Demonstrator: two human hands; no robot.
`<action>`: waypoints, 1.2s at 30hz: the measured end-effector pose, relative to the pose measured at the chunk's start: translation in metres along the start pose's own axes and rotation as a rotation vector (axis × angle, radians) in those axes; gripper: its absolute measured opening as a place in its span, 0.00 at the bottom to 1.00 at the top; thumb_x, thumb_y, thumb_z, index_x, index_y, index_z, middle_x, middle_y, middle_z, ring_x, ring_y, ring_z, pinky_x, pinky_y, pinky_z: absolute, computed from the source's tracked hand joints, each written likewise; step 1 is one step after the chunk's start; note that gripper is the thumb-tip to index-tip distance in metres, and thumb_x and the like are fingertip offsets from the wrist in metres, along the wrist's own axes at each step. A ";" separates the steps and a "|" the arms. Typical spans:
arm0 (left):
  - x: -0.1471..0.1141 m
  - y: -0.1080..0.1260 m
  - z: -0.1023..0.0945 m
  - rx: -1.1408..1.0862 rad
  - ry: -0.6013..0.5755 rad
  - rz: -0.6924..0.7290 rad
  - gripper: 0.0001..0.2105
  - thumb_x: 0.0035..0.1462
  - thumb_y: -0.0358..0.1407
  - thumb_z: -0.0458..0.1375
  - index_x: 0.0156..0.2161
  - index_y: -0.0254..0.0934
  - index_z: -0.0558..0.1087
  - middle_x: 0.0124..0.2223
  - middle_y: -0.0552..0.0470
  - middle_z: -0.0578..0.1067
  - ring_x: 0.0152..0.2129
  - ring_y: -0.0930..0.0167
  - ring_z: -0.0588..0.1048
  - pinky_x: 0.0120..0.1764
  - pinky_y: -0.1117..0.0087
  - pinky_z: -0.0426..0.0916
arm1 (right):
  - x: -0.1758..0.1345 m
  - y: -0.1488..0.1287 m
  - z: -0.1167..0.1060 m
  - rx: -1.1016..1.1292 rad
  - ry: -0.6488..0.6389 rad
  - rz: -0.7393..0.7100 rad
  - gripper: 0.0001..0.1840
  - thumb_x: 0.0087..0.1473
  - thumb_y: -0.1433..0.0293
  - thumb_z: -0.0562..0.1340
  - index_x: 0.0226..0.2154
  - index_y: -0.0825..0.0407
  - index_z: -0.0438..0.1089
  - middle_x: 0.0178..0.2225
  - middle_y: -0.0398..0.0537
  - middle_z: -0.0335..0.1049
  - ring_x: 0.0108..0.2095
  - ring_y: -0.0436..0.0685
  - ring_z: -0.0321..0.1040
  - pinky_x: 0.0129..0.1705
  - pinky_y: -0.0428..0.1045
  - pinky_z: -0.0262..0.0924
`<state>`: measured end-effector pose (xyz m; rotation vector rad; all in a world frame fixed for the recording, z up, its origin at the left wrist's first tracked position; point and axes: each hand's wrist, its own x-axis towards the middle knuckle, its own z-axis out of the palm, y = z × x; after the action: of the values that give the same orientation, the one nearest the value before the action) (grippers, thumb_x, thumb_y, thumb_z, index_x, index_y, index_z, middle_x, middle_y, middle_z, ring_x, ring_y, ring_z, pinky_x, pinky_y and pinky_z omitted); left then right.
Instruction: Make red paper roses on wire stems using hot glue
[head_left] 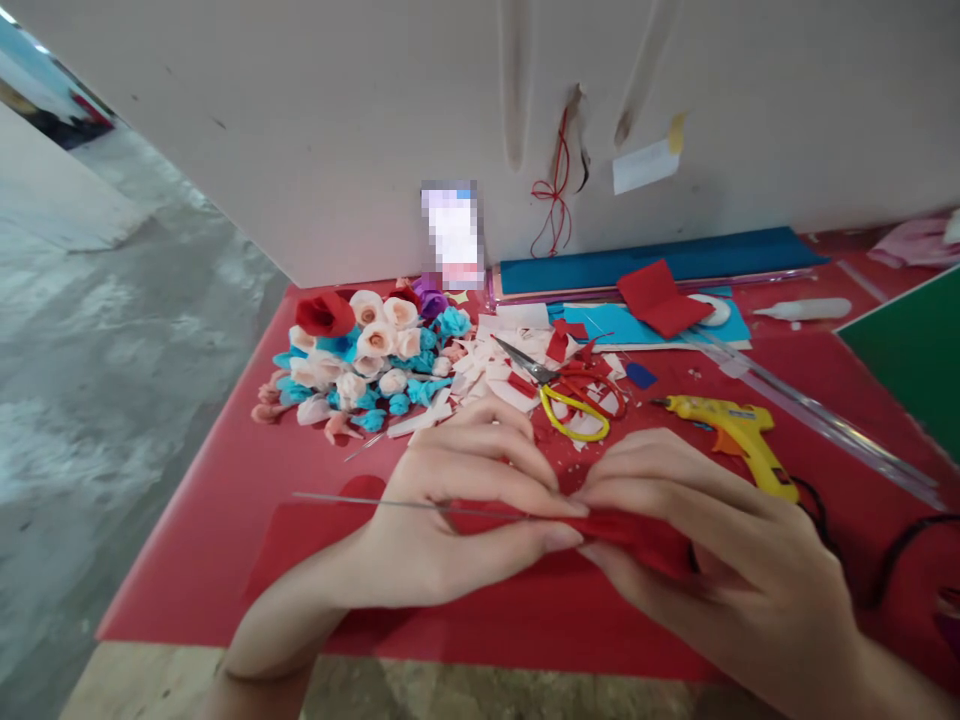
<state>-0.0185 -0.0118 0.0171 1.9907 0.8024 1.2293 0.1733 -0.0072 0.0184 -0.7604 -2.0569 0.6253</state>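
My left hand (442, 530) is closed, with its thumb and fingertips pinching a thin wire (330, 497) that sticks out to the left past the knuckles. At the wire's right end, a piece of red crepe paper (637, 532) is gathered between the thumb and fingers of my right hand (750, 540). The two sets of fingertips meet, so the join of wire and paper is mostly hidden. Under my left wrist lies a flat red paper sheet (300, 535). Scissors (559, 395) with yellow and red handles rest just beyond my hands on paper scraps (487, 365).
Paper flowers (375, 345) are heaped at the left back. A yellow glue gun (735, 430) lies to the right, its black cord near my right hand. Behind are blue paper (660, 262), clear glue sticks (817, 405) and a white bottle (806, 308). A board (337, 130) stands along the back.
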 end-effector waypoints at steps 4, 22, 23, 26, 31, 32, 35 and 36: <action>0.000 0.002 0.000 -0.006 -0.010 -0.013 0.03 0.50 0.26 0.63 0.32 0.32 0.77 0.27 0.51 0.76 0.26 0.74 0.71 0.40 0.65 0.68 | -0.002 -0.002 -0.004 -0.005 0.015 0.006 0.08 0.48 0.79 0.62 0.32 0.52 0.69 0.30 0.42 0.71 0.32 0.48 0.68 0.37 0.42 0.66; -0.003 0.001 -0.001 -0.010 -0.026 -0.070 0.02 0.50 0.28 0.64 0.31 0.32 0.77 0.28 0.52 0.76 0.28 0.75 0.71 0.42 0.67 0.65 | -0.004 -0.003 -0.006 -0.057 0.044 -0.089 0.06 0.46 0.82 0.63 0.30 0.59 0.71 0.29 0.45 0.71 0.33 0.48 0.67 0.38 0.44 0.65; -0.003 0.001 -0.001 -0.009 -0.025 -0.069 0.02 0.50 0.28 0.64 0.31 0.32 0.77 0.28 0.52 0.76 0.28 0.75 0.71 0.43 0.67 0.65 | -0.004 -0.003 -0.007 -0.073 0.039 -0.093 0.06 0.47 0.82 0.63 0.30 0.59 0.72 0.29 0.45 0.71 0.33 0.48 0.67 0.38 0.45 0.65; -0.004 0.001 0.000 -0.001 -0.016 -0.068 0.01 0.50 0.28 0.64 0.31 0.33 0.77 0.27 0.53 0.76 0.27 0.75 0.71 0.43 0.66 0.65 | -0.006 -0.001 -0.007 -0.120 0.049 -0.120 0.06 0.48 0.82 0.63 0.30 0.59 0.72 0.29 0.46 0.72 0.32 0.50 0.66 0.37 0.47 0.65; -0.004 0.001 0.000 -0.007 -0.019 -0.073 0.02 0.50 0.29 0.64 0.31 0.34 0.77 0.27 0.53 0.75 0.28 0.74 0.71 0.42 0.66 0.66 | -0.007 -0.002 -0.009 -0.141 0.032 -0.159 0.06 0.47 0.83 0.64 0.30 0.60 0.72 0.30 0.48 0.72 0.32 0.52 0.66 0.36 0.50 0.64; -0.004 0.000 -0.001 -0.010 -0.022 -0.070 0.02 0.50 0.29 0.64 0.32 0.33 0.77 0.27 0.53 0.75 0.28 0.74 0.71 0.42 0.67 0.66 | -0.007 -0.003 -0.010 -0.143 0.044 -0.163 0.06 0.47 0.83 0.64 0.30 0.60 0.72 0.30 0.48 0.72 0.32 0.51 0.66 0.36 0.50 0.64; -0.004 0.000 -0.001 -0.010 -0.025 -0.062 0.02 0.50 0.29 0.64 0.32 0.34 0.77 0.27 0.53 0.76 0.28 0.74 0.71 0.43 0.66 0.66 | -0.007 -0.004 -0.011 -0.160 0.048 -0.158 0.07 0.47 0.83 0.64 0.31 0.60 0.72 0.29 0.47 0.72 0.31 0.51 0.66 0.35 0.50 0.64; -0.004 0.000 -0.001 -0.008 -0.024 -0.063 0.01 0.51 0.29 0.64 0.31 0.34 0.77 0.27 0.53 0.76 0.28 0.74 0.71 0.43 0.66 0.66 | -0.006 -0.004 -0.010 -0.170 0.041 -0.156 0.07 0.47 0.83 0.64 0.31 0.59 0.72 0.29 0.47 0.72 0.32 0.51 0.66 0.35 0.50 0.64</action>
<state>-0.0211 -0.0144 0.0151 1.9550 0.8405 1.1684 0.1836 -0.0131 0.0234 -0.6946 -2.1257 0.3488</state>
